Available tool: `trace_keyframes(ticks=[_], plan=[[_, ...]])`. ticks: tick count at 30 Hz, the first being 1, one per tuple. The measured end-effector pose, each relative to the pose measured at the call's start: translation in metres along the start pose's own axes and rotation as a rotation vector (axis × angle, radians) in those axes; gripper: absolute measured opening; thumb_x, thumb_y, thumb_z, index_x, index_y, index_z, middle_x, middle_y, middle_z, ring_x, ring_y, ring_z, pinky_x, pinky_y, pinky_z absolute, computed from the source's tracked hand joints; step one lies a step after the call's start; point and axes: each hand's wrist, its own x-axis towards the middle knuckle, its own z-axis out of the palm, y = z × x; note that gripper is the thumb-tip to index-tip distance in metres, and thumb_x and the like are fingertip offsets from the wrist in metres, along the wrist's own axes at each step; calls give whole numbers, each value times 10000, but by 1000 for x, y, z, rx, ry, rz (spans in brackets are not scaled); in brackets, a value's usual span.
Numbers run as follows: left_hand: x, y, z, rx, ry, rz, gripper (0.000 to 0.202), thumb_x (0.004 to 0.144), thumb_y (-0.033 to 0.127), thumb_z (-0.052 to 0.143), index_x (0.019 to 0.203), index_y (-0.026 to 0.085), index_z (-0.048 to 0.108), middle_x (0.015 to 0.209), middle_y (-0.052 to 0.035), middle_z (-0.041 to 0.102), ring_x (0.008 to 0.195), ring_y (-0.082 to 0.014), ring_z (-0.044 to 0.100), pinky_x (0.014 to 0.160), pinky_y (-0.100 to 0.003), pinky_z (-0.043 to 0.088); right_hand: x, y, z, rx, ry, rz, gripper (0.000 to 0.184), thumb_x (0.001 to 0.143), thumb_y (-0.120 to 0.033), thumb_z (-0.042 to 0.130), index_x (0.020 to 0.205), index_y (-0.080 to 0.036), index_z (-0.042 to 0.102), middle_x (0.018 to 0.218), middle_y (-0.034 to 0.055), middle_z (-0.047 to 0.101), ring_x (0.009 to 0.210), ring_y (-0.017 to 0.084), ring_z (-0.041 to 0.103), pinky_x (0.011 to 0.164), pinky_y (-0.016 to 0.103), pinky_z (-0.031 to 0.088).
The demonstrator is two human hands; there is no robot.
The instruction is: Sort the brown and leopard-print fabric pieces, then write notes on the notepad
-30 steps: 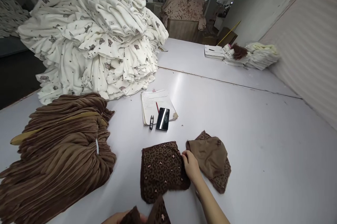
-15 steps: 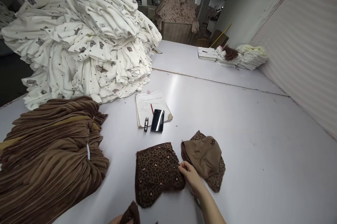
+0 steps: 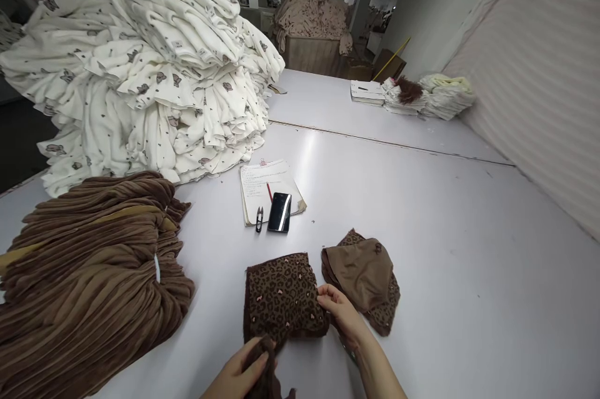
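Note:
Leopard-print fabric pieces (image 3: pixel 281 292) lie flat in front of me, dark brown with small pink marks. My right hand (image 3: pixel 344 314) pinches their right edge between thumb and fingers. At the lower left, my left hand (image 3: pixel 244 371) is closed around a dark brown fabric piece (image 3: pixel 262 368), which hangs over the near corner of the leopard-print pieces. To the right lies a smooth brown fabric piece (image 3: pixel 360 271) with a small dark motif, on top of more leopard-print cloth (image 3: pixel 388 311). Something thin and dark shows under my right wrist; I cannot make it out.
A bundle of brown plush fabric (image 3: pixel 103 286) lies left, before a tall heap of white printed cloth (image 3: pixel 164 74). Beyond my hands are a notepad (image 3: pixel 253 180), a red pen (image 3: pixel 269 191), thread snips (image 3: pixel 259 219) and a phone (image 3: pixel 280 212). White stacks (image 3: pixel 445 99) stand far right.
My left hand has come up from the bottom edge with the dark brown fabric piece, to the near corner of the leopard-print pieces. My right hand keeps its pinch.

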Motion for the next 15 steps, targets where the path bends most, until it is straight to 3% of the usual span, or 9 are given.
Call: trace_keyframes(ticks=[3,5,9,13,15], plan=[[24,7,16,366,-7,164,477,862,405,482,1275,169,524,1399,-100,496,1308,-218,428,1116,-317,289,2,7,-2,-12,36,-13,316,618,-227,729,899,-185,590,670,-55,596,614,104,550,600,204,392],[38,8,27,464,-13,163,434,823,339,530,1220,174,587,1472,-106,407,1360,-243,360,1150,-346,225,3,12,-1,-28,49,-27,327,593,-200,682,910,-181,599,724,-31,639,669,129,582,666,236,436],[50,-7,36,641,-45,88,413,750,263,572,1136,143,658,1556,-142,210,1253,-389,483,1080,-503,328,4,18,-6,-110,104,-67,301,616,-247,591,911,-186,600,828,9,677,786,169,623,734,265,464],[49,-26,32,728,-91,64,499,708,205,570,1204,180,626,1576,-52,86,1131,-459,563,974,-591,408,7,23,-19,-274,129,-98,325,632,-318,551,925,-184,589,824,39,677,797,212,643,739,317,492],[46,-31,29,739,-117,58,523,698,182,567,1219,188,617,1577,-46,62,1107,-468,576,946,-592,426,9,25,-23,-395,156,-123,333,626,-353,533,903,-176,588,799,68,667,780,253,641,744,384,503]])
